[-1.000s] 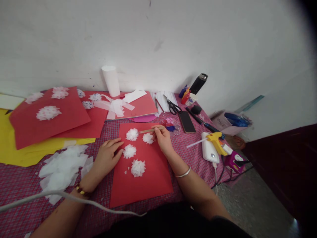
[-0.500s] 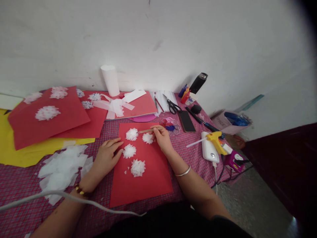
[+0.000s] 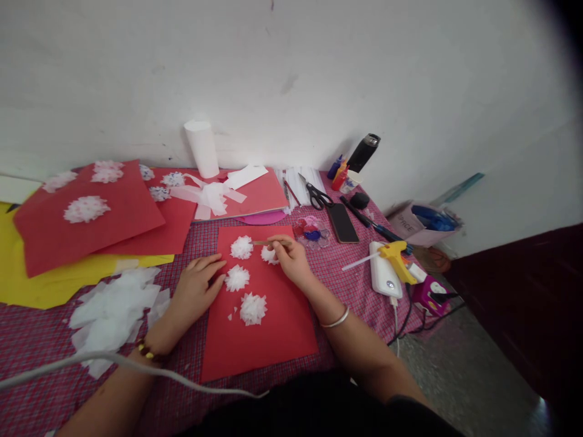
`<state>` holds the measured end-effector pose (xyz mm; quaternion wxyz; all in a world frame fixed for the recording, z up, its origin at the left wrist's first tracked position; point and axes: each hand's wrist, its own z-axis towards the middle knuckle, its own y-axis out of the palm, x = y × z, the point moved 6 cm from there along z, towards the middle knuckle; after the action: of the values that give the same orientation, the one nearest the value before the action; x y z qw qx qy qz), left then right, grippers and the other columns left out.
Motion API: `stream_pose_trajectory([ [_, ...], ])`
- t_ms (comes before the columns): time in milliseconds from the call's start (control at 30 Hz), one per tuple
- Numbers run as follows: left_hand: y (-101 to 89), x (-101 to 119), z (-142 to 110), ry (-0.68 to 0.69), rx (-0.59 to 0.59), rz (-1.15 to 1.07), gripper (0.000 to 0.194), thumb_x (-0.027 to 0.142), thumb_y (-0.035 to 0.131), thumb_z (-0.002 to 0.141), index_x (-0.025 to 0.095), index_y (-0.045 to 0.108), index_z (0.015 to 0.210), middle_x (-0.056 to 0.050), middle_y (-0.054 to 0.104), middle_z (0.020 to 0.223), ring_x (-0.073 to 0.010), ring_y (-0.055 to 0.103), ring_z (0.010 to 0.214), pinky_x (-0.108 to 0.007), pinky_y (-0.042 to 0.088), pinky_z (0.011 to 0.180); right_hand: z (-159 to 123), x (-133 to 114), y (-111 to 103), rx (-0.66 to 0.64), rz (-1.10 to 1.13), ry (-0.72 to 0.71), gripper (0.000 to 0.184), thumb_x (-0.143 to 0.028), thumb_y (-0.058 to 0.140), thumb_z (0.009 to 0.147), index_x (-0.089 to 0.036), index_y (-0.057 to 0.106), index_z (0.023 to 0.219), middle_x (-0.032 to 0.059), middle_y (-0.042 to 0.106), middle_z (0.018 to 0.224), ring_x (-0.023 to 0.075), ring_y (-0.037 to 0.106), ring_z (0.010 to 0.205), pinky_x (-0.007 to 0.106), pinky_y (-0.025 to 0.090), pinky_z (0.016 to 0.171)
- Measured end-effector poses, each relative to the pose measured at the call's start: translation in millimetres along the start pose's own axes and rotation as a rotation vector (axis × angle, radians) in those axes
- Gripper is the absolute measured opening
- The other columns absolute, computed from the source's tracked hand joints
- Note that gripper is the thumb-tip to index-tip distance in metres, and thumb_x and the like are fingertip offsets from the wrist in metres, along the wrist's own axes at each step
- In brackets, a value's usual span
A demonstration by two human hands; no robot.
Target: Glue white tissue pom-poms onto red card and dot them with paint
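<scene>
A red sheet (image 3: 277,334) lies in front of me with several white tissue-paper flowers on it. Pinched in my right hand (image 3: 290,260) is a thin brown paintbrush (image 3: 264,243), its tip against the right side of the upper left flower (image 3: 241,247). That hand partly covers the upper right flower (image 3: 268,255). Lower down are a middle flower (image 3: 237,278) and a larger flower (image 3: 253,309). My left hand (image 3: 197,286) rests open and flat at the sheet's left edge, fingertips on it, holding nothing.
Left are loose white tissue pieces (image 3: 113,309) and red sheets (image 3: 122,224) with dabbed flowers. A paint palette (image 3: 312,233), phone (image 3: 344,223), scissors (image 3: 317,195) and paint bottles (image 3: 339,176) stand beyond my right hand. A yellow glue gun (image 3: 398,261) lies right; a white cable (image 3: 136,364) crosses the front.
My right hand has shifted slightly left and down, carrying the paintbrush tip to the upper left flower's side. My left hand stays in place.
</scene>
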<state>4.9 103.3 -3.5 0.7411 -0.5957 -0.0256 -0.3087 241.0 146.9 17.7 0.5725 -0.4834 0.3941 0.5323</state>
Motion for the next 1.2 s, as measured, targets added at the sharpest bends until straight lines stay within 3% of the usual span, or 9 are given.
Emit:
stream_pose_trajectory([
  [267, 0.2, 0.0, -0.2, 0.006, -0.002, -0.001, 0.034, 0.033, 0.049, 0.094, 0.015, 0.069, 0.116, -0.015, 0.067, 0.128, -0.0303, 0.061, 0.116, -0.049, 0.046, 0.101, -11.9, -21.0, 19.4, -0.253, -0.237, -0.219, 0.011, -0.025, 0.061, 0.088, -0.019, 0.07, 0.084, 0.0028, 0.065, 0.079, 0.0152, 0.06, 0.072, 0.027, 0.045, 0.069],
  [367, 0.4, -0.3, -0.1, 0.007, -0.002, 0.003, 0.034, 0.033, 0.05, 0.094, 0.015, 0.069, 0.116, -0.015, 0.067, 0.128, -0.0302, 0.061, 0.116, -0.049, 0.046, 0.101, -11.8, -24.8, 17.8, -0.235, -0.301, -0.281, 0.013, -0.023, 0.059, 0.09, -0.019, 0.071, 0.087, 0.0036, 0.065, 0.079, 0.0149, 0.059, 0.069, 0.027, 0.045, 0.066],
  [500, 0.9, -0.9, -0.1, 0.009, -0.002, 0.008, 0.035, 0.033, 0.049, 0.095, 0.015, 0.069, 0.117, -0.015, 0.067, 0.128, -0.0301, 0.06, 0.116, -0.049, 0.046, 0.101, -5.7, -20.8, 1.6, -0.081, -0.22, -0.214, 0.016, -0.019, 0.056, 0.089, -0.02, 0.072, 0.093, 0.0042, 0.066, 0.083, 0.0162, 0.062, 0.077, 0.027, 0.048, 0.069],
  [733, 1.3, -3.0, -0.1, 0.021, 0.003, 0.008, 0.036, 0.035, 0.048, 0.094, 0.015, 0.069, 0.116, -0.015, 0.067, 0.127, -0.0303, 0.061, 0.116, -0.049, 0.046, 0.101, -7.2, -13.7, 11.2, -0.229, -0.078, -0.114, 0.011, -0.023, 0.064, 0.084, -0.018, 0.073, 0.086, 0.0029, 0.063, 0.081, 0.0147, 0.062, 0.075, 0.027, 0.05, 0.071],
  [800, 1.7, -5.1, -0.9, 0.04, 0.011, 0.001, 0.038, 0.037, 0.047, 0.094, 0.014, 0.07, 0.113, -0.016, 0.068, 0.125, -0.032, 0.062, 0.114, -0.052, 0.047, 0.099, -2.8, -12.5, 6.2, -0.18, -0.02, -0.075, 0.009, -0.027, 0.068, 0.081, -0.019, 0.073, 0.082, 0.0017, 0.063, 0.077, 0.0143, 0.061, 0.072, 0.027, 0.049, 0.069],
  [867, 3.0, -9.8, -1.6, 0.051, 0.023, 0.004, 0.039, 0.039, 0.046, 0.094, 0.014, 0.07, 0.113, -0.017, 0.068, 0.125, -0.0329, 0.063, 0.112, -0.053, 0.047, 0.098, 6.4, -10.9, -11.5, -0.036, 0.016, -0.046, 0.014, -0.033, 0.068, 0.08, -0.02, 0.073, 0.081, -0.0001, 0.062, 0.071, 0.0132, 0.058, 0.064, 0.025, 0.048, 0.062],
  [967, 7.3, -18.4, -1.7, 0.072, 0.033, 0.018, 0.042, 0.044, 0.045, 0.094, 0.016, 0.069, 0.114, -0.016, 0.068, 0.125, -0.0331, 0.063, 0.113, -0.053, 0.047, 0.099, 20.8, -8.6, -56.6, 0.217, 0.001, -0.033, 0.028, -0.043, 0.056, 0.088, -0.018, 0.07, 0.088, -0.0008, 0.06, 0.067, 0.0112, 0.052, 0.053, 0.023, 0.043, 0.051],
  [1100, 11.2, -24.4, -1.1, 0.091, 0.019, 0.023, 0.046, 0.048, 0.043, 0.094, 0.016, 0.068, 0.114, -0.016, 0.068, 0.125, -0.0338, 0.062, 0.113, -0.053, 0.047, 0.098, 25.7, -5.4, -130.7, 0.574, -0.038, -0.042, 0.037, -0.047, 0.043, 0.094, -0.017, 0.064, 0.09, -0.0005, 0.059, 0.066, 0.0114, 0.05, 0.052, 0.024, 0.041, 0.051],
  [1200, 9.8, -24.5, -0.5, 0.085, 0.015, 0.027, 0.047, 0.05, 0.042, 0.093, 0.016, 0.068, 0.114, -0.016, 0.068, 0.123, -0.0338, 0.063, 0.111, -0.053, 0.047, 0.099, 22.7, 1.5, -166.3, 0.725, -0.066, -0.024, 0.036, -0.047, 0.041, 0.093, -0.019, 0.059, 0.081, -0.0028, 0.052, 0.058, 0.0122, 0.049, 0.05, 0.024, 0.039, 0.049],
])
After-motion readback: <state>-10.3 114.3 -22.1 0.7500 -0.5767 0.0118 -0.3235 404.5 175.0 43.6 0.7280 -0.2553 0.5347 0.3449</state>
